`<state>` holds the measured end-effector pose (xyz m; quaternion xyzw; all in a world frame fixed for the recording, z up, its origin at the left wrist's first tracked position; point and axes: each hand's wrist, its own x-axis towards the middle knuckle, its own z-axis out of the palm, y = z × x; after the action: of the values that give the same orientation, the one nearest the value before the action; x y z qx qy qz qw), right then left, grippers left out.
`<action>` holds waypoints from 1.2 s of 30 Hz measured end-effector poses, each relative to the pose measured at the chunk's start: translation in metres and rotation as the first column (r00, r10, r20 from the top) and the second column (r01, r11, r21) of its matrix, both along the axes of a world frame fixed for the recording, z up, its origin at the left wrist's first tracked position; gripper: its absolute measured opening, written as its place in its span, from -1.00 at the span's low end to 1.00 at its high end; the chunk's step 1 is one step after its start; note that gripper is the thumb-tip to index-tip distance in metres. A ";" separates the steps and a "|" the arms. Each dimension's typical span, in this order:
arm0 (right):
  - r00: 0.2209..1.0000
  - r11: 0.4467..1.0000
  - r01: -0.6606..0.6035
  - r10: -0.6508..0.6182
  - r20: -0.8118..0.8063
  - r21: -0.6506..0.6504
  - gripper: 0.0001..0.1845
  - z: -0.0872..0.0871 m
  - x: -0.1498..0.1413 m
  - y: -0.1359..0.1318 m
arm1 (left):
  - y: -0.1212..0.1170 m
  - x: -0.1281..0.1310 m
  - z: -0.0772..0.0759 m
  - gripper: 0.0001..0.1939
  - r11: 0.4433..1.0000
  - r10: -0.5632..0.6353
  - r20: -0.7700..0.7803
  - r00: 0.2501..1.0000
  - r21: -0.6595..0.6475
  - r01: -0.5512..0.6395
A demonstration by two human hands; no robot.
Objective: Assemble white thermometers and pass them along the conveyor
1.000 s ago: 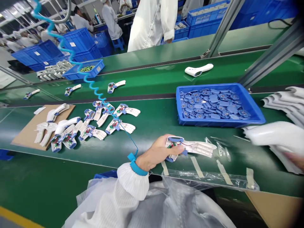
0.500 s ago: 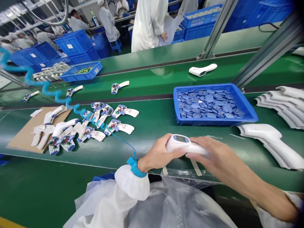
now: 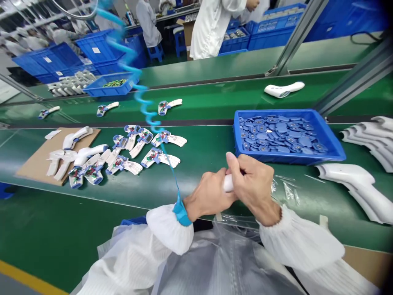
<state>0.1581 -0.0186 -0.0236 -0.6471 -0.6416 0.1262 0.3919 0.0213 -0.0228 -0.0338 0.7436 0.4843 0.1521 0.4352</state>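
Observation:
Both hands are closed round one white handheld infrared thermometer (image 3: 228,183), and only a small patch of its casing shows between them. My left hand (image 3: 211,190) wraps it from the left, with a blue wrist strap (image 3: 181,212) on that wrist. My right hand (image 3: 253,180) grips it from the right, thumb raised on top. The thermometer's screen is hidden. Left of the hands lie several opened thermometer halves (image 3: 161,157) with wiring inside. Beyond my right hand stands a blue tray (image 3: 290,158) of small blue oval parts (image 3: 281,133).
White casing shells (image 3: 353,176) are stacked at the right. A cardboard sheet (image 3: 33,157) carries more thermometers at the left. Farther back, a green conveyor (image 3: 211,100) bears thermometers, one near a metal post (image 3: 299,37). A coiled blue cord (image 3: 144,102) hangs to my left wrist. Co-workers stand behind.
My right hand has turned and closed over the thermometer, its thumb now up. The screen has gone out of sight. On the conveyor, thermometers appear farther right, and the view has shifted slightly.

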 end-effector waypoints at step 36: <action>0.805 0.893 -0.296 0.043 -0.591 -0.339 -0.34 0.039 0.081 0.037 | 0.024 -0.013 0.021 -0.65 0.967 0.253 0.260 0.932 -0.106 -0.233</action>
<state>0.2395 0.0183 0.0152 -0.5862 -0.5096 0.4819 0.4056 0.0079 0.0007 -0.0129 0.6335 0.5136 0.2872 0.5025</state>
